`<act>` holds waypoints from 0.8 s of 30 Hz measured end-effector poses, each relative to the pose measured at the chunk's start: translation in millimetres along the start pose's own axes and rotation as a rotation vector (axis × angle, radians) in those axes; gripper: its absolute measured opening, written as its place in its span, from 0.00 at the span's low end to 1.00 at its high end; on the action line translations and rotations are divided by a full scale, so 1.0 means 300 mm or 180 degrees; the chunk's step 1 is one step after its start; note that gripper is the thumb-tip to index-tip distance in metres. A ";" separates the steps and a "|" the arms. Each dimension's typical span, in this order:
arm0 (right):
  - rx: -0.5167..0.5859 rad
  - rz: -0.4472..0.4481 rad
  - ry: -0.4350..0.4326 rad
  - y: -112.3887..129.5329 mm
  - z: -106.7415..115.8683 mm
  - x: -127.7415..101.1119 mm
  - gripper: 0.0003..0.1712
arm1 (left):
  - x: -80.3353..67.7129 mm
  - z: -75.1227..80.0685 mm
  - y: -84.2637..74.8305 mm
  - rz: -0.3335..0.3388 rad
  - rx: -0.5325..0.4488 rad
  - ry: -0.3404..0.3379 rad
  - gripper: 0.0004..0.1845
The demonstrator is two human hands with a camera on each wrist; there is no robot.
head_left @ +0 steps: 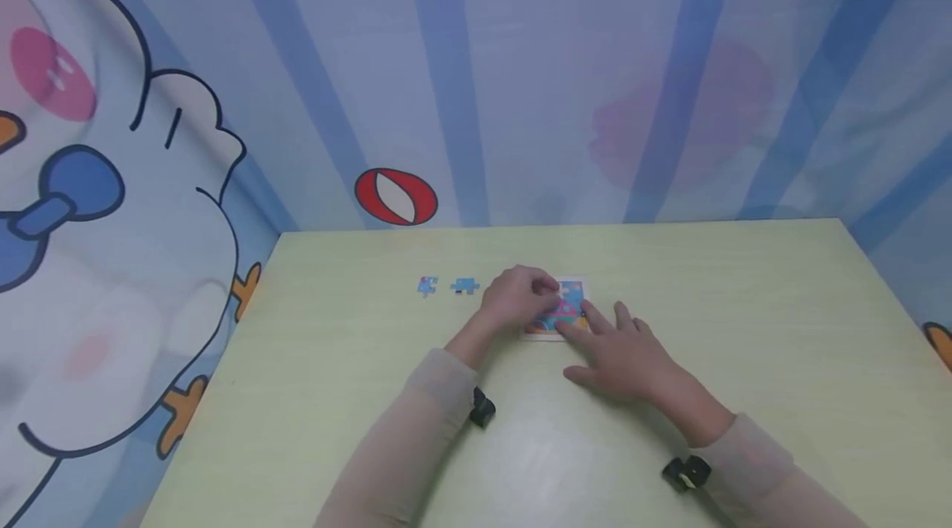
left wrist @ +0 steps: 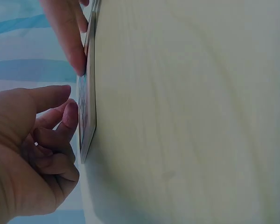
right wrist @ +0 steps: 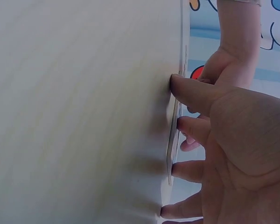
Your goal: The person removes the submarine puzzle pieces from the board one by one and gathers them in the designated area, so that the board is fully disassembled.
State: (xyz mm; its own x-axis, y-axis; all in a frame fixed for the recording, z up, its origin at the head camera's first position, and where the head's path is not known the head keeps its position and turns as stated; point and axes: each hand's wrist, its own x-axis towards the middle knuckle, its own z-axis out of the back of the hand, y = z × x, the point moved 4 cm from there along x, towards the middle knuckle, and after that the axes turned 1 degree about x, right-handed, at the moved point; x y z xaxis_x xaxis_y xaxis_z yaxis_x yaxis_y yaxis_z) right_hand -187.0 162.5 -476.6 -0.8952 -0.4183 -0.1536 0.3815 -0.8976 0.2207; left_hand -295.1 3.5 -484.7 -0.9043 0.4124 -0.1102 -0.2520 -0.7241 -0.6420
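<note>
A small jigsaw puzzle (head_left: 571,311) in a pale frame lies on the table, showing blue, pink and orange. My left hand (head_left: 518,297) reaches over its left side, thumb and index fingertips close together at the picture. In the left wrist view, the left hand (left wrist: 35,154) has its other fingers curled beside the puzzle frame (left wrist: 87,112). I cannot tell whether a piece is between the fingertips. My right hand (head_left: 625,354) is spread at the lower right, index fingertip on the puzzle. In the right wrist view, the right hand's thumb (right wrist: 189,88) rests at the tabletop.
Two loose blue jigsaw pieces, one smaller (head_left: 427,286) and one wider (head_left: 465,286), lie left of the left hand. The pale wooden table (head_left: 335,396) meets a printed cloth backdrop (head_left: 513,98) at its far edge. Both wrists wear small black cameras.
</note>
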 end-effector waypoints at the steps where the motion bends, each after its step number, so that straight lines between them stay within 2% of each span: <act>1: 0.0013 -0.0004 0.0006 0.000 -0.001 0.000 0.39 | 0.002 -0.003 -0.003 0.0018 0.0013 0.0014 0.13; 12: 0.0022 0.0001 -0.0008 0.002 0.005 -0.007 0.38 | 0.020 -0.034 -0.027 0.0097 0.0100 0.0055 0.11; 17: 0.0027 0.0007 -0.0015 0.002 0.005 -0.009 0.39 | 0.025 -0.044 -0.032 0.0158 0.0185 0.0011 0.11; 24: 0.0018 0.0004 -0.0028 0.001 0.000 -0.007 0.38 | 0.027 -0.048 -0.039 0.0175 0.0098 -0.0085 0.09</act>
State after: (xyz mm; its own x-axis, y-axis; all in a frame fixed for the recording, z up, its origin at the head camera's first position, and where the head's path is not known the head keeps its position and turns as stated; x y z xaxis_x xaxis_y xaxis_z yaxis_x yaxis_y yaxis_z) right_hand -185.1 163.2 -476.2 -0.8967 -0.4182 -0.1448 0.3814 -0.8963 0.2263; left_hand -294.4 23.2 -489.0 -0.9259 0.3569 -0.1242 -0.2117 -0.7622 -0.6118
